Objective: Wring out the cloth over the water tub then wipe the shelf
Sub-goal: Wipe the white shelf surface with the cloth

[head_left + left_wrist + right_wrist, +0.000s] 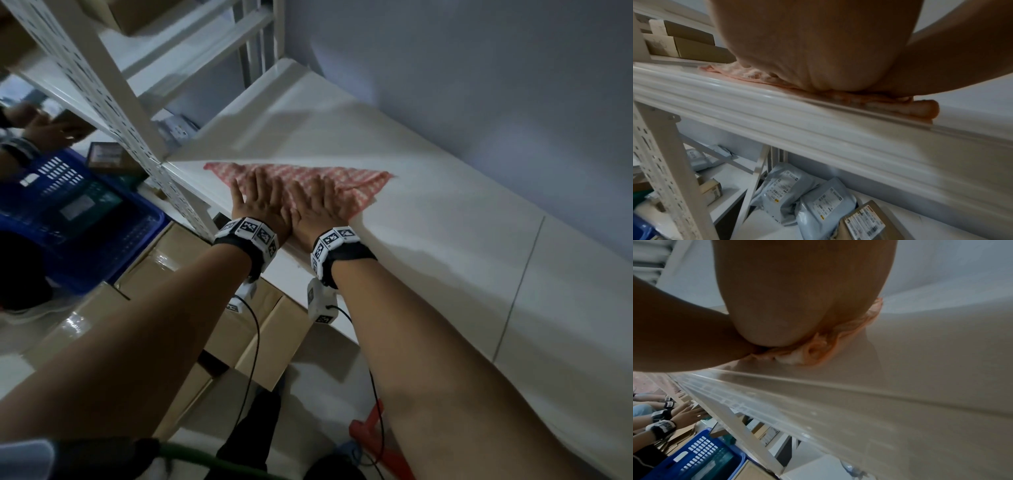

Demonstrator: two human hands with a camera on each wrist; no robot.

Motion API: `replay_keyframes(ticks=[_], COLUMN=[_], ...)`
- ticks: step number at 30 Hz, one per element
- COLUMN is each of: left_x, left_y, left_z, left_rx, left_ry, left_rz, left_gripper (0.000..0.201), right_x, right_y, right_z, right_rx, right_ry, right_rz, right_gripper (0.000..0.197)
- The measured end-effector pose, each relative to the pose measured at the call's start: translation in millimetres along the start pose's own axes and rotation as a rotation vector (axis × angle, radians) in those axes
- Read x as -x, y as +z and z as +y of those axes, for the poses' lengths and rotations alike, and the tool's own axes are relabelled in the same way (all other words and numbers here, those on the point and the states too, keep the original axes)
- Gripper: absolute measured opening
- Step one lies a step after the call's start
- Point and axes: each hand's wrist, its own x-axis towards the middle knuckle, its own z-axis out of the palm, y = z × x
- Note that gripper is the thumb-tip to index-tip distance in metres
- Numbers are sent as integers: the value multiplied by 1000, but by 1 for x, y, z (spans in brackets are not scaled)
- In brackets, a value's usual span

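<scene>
A pink and white patterned cloth (359, 185) lies spread flat on the white shelf (428, 246), near its front left corner. My left hand (262, 193) and my right hand (320, 202) lie side by side on the cloth, palms down with fingers straight, pressing it onto the shelf. In the left wrist view the cloth (920, 108) shows bunched under the heel of the palm at the shelf's front lip (818, 129). The right wrist view has the cloth (818, 352) crumpled beneath the palm. No water tub is in view.
A perforated white upright (113, 113) stands left of the cloth. A blue basket (85, 212) and cardboard boxes (191, 274) sit below on the left. Grey mail bags (803, 199) lie on the lower shelf. Another person's hands (684, 417) are at the far left. The wall (479, 85) backs the shelf.
</scene>
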Motion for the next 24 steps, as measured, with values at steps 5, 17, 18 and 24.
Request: replay_keyframes(ticks=[5,17,18,24], left_x=[29,125,132,176], left_y=[-2,6,7,11], left_z=[41,172,181,233], left_rx=[23,26,11,6], left_ry=[4,246,266,340], left_rz=[-81,-105,-116,-148], left_gripper=[64,65,66,71], right_x=[34,172,181,245], right_y=[-6,-4,-2,11], right_z=[37,146,154,213], right_rx=[52,-5,23,61], right_ry=[-40,98,102,174], right_rz=[-71,-121,-133,-107], right_gripper=[55,71,77,69])
